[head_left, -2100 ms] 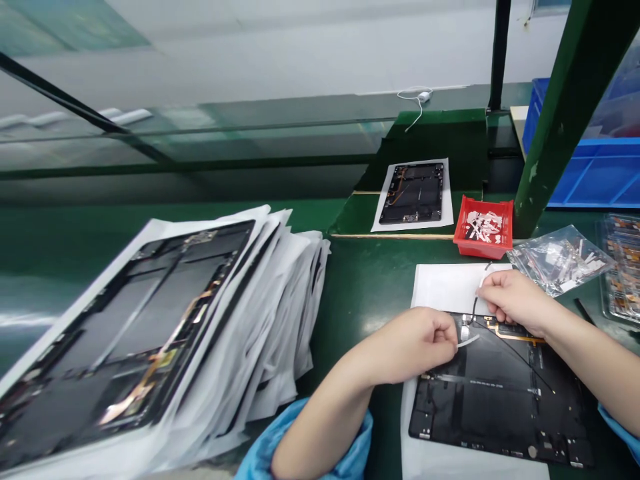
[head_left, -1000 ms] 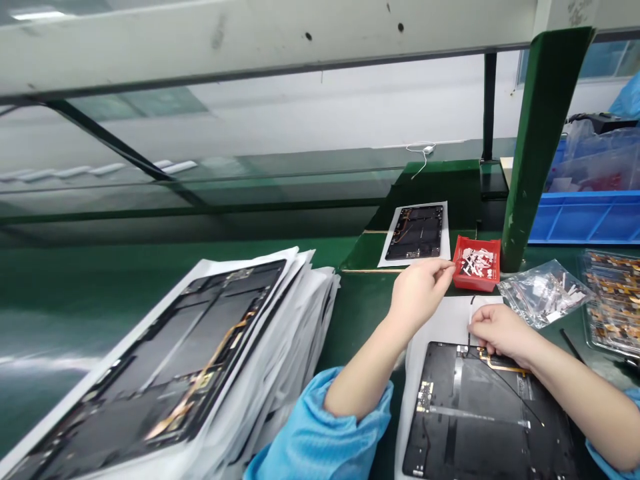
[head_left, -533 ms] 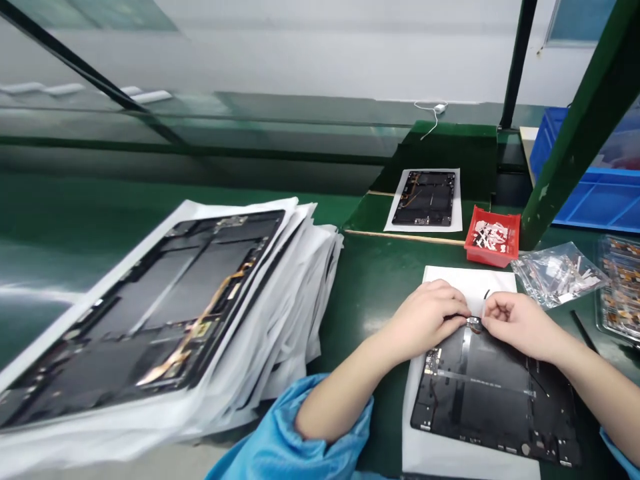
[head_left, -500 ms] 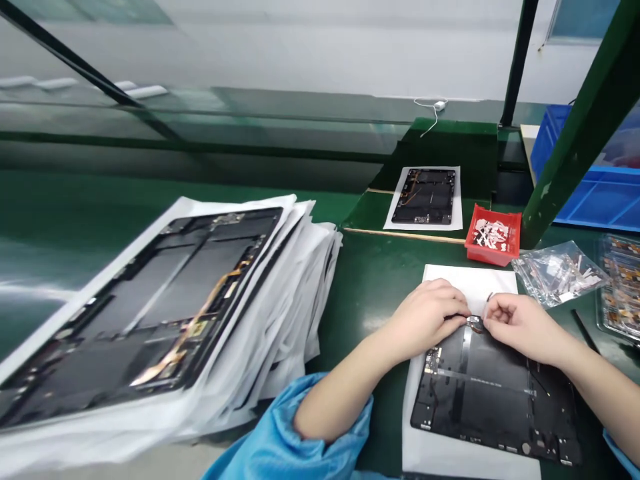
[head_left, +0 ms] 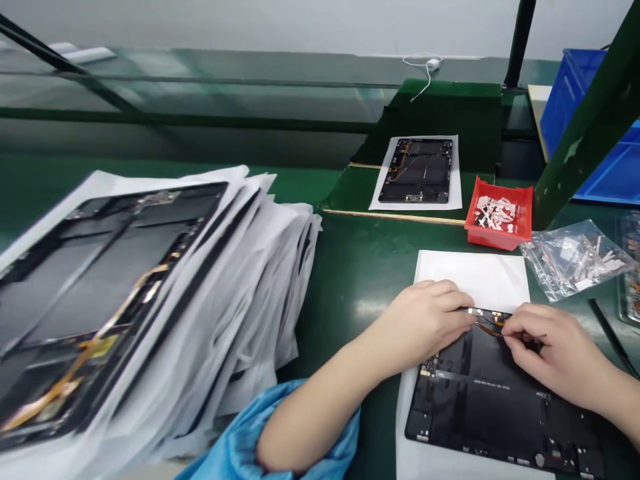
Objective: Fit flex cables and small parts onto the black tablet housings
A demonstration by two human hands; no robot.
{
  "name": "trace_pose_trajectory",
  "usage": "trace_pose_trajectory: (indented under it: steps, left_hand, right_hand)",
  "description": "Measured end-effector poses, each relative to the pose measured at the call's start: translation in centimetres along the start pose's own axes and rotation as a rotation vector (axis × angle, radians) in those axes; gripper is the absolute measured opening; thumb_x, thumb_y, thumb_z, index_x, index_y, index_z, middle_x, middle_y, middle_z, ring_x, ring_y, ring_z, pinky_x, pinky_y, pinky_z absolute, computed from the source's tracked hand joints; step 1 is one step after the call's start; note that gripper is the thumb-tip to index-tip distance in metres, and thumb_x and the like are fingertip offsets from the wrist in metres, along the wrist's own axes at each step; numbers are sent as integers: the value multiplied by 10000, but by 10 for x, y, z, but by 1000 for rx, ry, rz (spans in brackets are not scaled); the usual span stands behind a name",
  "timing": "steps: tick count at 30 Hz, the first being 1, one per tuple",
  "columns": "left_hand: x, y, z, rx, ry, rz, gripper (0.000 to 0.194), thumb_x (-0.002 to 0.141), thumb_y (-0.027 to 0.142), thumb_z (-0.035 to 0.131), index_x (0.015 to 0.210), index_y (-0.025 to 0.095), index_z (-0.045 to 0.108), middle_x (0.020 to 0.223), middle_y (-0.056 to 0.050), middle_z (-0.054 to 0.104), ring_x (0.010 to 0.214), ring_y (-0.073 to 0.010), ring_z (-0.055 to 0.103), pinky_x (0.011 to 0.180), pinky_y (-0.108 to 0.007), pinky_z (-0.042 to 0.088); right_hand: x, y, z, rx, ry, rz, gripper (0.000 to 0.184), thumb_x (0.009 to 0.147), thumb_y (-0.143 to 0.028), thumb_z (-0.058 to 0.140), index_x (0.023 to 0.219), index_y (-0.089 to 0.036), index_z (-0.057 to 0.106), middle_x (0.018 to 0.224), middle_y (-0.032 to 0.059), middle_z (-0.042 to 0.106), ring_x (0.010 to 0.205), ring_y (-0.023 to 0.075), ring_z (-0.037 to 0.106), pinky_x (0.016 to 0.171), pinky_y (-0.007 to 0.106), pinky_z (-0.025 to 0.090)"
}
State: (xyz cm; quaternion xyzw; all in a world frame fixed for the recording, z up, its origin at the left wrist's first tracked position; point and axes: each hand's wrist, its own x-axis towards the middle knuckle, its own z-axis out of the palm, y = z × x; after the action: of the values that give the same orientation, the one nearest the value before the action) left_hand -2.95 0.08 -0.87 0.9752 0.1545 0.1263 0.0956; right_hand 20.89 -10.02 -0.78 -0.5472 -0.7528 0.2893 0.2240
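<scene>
A dark tablet shell (head_left: 495, 413) with circuit parts along its edges lies open side up on a white sheet (head_left: 473, 270). At its upper edge, my left hand (head_left: 433, 323) is closed, thumb and fingertips together; what they grip, if anything, is hidden. My right hand (head_left: 555, 350), a little to the right over the same edge, pinches the end of a thin brown flex cable (head_left: 489, 329). The cable runs across the gap between both hands. Small metal and orange parts show just behind it on the shell.
At left stands a tall stack of tablet shells (head_left: 120, 267) between white sheets (head_left: 260, 267). Another shell (head_left: 417, 172) lies farther back. A red bin (head_left: 500, 230) of small white pieces, a clear bag (head_left: 580, 260), a black stick tool (head_left: 611, 337), a green post (head_left: 575, 147) and a blue crate (head_left: 610, 157) are at right.
My right hand has shifted right and down, away from my left hand, and the thin brown cable now shows between them. My left hand stays at the upper edge. The camera view has shifted.
</scene>
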Motion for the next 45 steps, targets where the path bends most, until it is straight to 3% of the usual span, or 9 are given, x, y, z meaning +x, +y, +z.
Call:
trace_pose_trajectory:
  steps: [17,25,33,39,41,45]
  left_hand:
    - [-2,0,-5,-11,-17,-1,244,1037,295,502,1032,218,734,1093,-42,736,946,-179,641,761,-301,509]
    - [-3,5,6,-22,43,-88,204,1007,290,546,975,211,731,1025,-30,709,880,-163,639,719,-281,527]
    - [1,11,14,50,116,-92,213,1013,267,534,937,184,715,950,-14,718,838,-167,634,652,-288,472]
    - [1,11,17,102,187,-60,286,1031,208,470,873,186,708,890,-12,716,778,-163,623,620,-288,449]
    - [0,9,18,104,213,-44,312,1034,196,448,860,186,706,893,-12,718,778,-166,624,614,-292,446]
    - [0,9,19,109,243,-40,321,1031,181,440,855,185,708,906,-13,724,807,-173,636,621,-296,453]
  right_hand:
    - [1,-2,-6,36,24,-28,173,914,-120,526,863,-236,644,780,8,660,673,143,605,615,260,451]
    - [0,0,-11,56,0,7,167,944,-176,541,911,-246,689,829,24,687,710,155,625,636,267,473]
    - [1,1,-15,92,-21,16,166,934,-152,571,987,-238,702,838,14,681,720,137,615,666,252,464]
    - [-3,3,-37,33,-71,96,313,883,-120,550,1111,-259,713,894,10,702,758,138,625,710,262,489]
    - [-11,9,-51,-15,-5,185,270,903,-186,555,1098,-265,725,914,15,714,752,142,631,698,266,496]
    - [-35,28,-81,-168,257,443,211,905,-355,594,989,-227,739,819,29,712,709,172,643,666,288,499]
